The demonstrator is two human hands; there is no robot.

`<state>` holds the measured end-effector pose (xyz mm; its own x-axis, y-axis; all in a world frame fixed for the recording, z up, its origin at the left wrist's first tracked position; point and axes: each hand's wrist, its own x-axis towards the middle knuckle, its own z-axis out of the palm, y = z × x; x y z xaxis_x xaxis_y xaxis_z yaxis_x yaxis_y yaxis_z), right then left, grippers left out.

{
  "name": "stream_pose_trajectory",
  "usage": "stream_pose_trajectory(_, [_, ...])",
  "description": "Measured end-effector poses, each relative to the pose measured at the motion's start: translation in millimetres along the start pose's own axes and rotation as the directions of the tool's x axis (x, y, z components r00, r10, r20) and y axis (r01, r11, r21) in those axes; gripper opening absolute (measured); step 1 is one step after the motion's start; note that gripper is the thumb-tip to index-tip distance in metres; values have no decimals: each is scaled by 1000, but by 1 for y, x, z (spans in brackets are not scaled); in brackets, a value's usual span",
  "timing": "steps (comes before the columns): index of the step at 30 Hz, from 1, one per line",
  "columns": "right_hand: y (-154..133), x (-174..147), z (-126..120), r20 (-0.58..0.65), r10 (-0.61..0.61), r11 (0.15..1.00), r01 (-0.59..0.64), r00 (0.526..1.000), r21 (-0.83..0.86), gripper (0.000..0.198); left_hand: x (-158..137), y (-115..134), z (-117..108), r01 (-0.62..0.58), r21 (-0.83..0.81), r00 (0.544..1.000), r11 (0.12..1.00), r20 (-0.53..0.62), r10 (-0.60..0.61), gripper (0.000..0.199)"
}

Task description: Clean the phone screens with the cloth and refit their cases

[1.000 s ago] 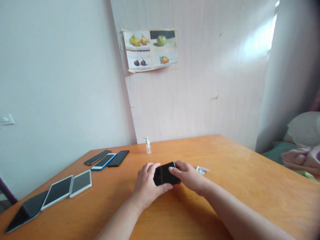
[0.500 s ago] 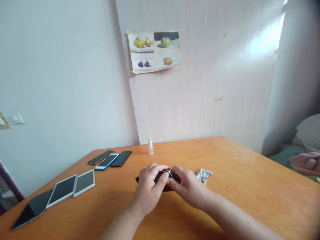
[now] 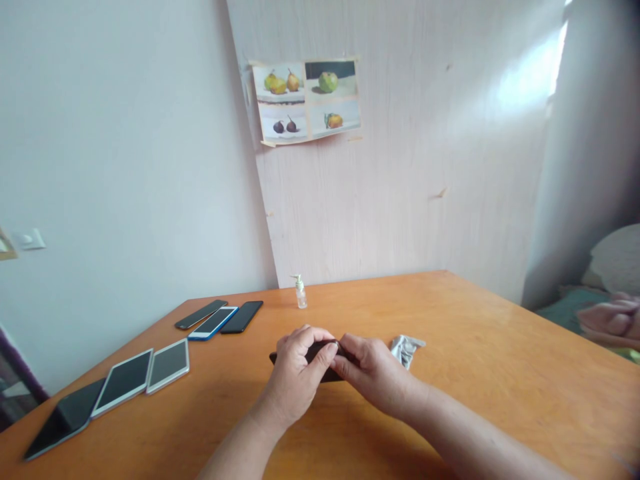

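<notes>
Step looks like two-handed edge work on dark phone (image 3: 330,375) — left hand's (image 3: 293,383) fingers wrapped round it, right hand's (image 3: 375,370) pinched at 3 o'clock end. Next move likely needs steady left hold.

A dark, flat phone (image 3: 330,375) sits between the left hand (image 3: 294,380) and right hand (image 3: 376,375), over the middle of the desk (image 3: 350,440). One corner juts out left; fingers cover most of it.

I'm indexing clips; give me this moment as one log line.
left hand: holding phone; right hand: holding phone; cloth: crumpled, near right hand; bottle: upright, beyond hands
</notes>
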<state>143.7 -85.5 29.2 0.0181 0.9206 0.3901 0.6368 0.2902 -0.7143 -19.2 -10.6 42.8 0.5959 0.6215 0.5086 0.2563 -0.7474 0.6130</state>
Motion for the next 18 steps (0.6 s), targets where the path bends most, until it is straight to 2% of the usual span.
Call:
stream_pose_trajectory(3, [2, 1, -1, 10, 34, 998, -34, 999, 51, 28, 1, -3, -2, 20, -63, 1000, 998, -15, -21, 21])
stream_pose_trajectory(8, [7, 0, 0, 67, 63, 998, -65, 996, 25, 16, 4, -9, -6, 38, -175, 990, 984, -130, -61, 23])
stream_pose_trajectory(12, [12, -1, 4, 75, 78, 995, -82, 994, 59, 21, 4, -9, -8, 48, -221, 981, 974, -172, -87, 22])
stream_pose_trajectory(18, [17, -1, 10, 137, 98, 966, -128, 986, 227, 27, 4, -11, -8, 61, -239, 982, 969, -159, -101, 23])
